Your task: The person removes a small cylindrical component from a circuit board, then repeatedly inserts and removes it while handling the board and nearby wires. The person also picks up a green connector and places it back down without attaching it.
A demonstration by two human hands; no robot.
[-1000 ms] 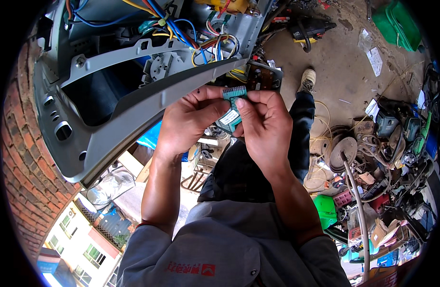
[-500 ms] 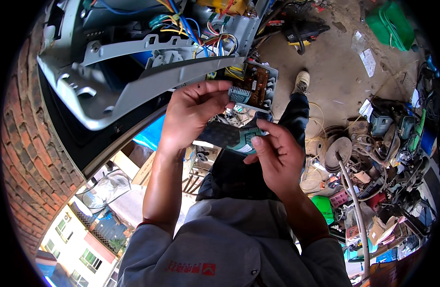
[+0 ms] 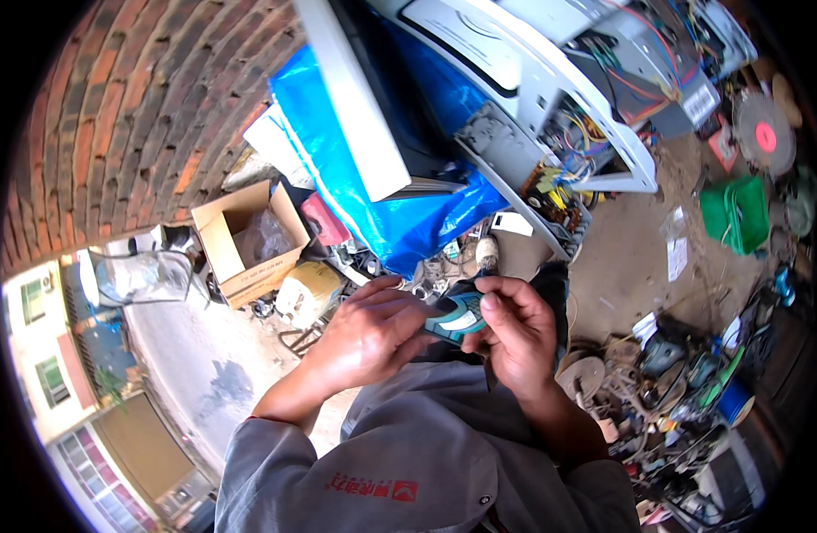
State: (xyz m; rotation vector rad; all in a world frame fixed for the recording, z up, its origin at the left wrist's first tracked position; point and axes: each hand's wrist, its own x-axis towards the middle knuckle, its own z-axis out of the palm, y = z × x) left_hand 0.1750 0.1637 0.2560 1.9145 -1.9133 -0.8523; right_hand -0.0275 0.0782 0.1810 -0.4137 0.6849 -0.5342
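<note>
Both my hands are close together in front of my body, on a small dark packet with a teal printed end (image 3: 460, 322). My right hand (image 3: 522, 336) pinches it between thumb and fingers. My left hand (image 3: 373, 330) is curled at the packet's left side with fingers bent, and the packet's dark part runs in behind them. Whether the left fingers hold a separate small piece is hidden. Beyond my hands, a long grey panel housing (image 3: 506, 147) lies tilted, with a brown circuit board (image 3: 555, 204) and coloured wires (image 3: 586, 133) inside.
A white curved appliance frame (image 3: 604, 115) and blue plastic sheeting (image 3: 373, 213) lie ahead. An open cardboard box (image 3: 249, 284) stands left, by a brick wall (image 3: 133, 115). To the right are a green bin (image 3: 735, 213) and a heap of scrap parts (image 3: 666, 382).
The view has swung left, showing more wall and the box. My left hand, earlier apart holding a small grey-green piece, has come down beside my right hand and the packet.
</note>
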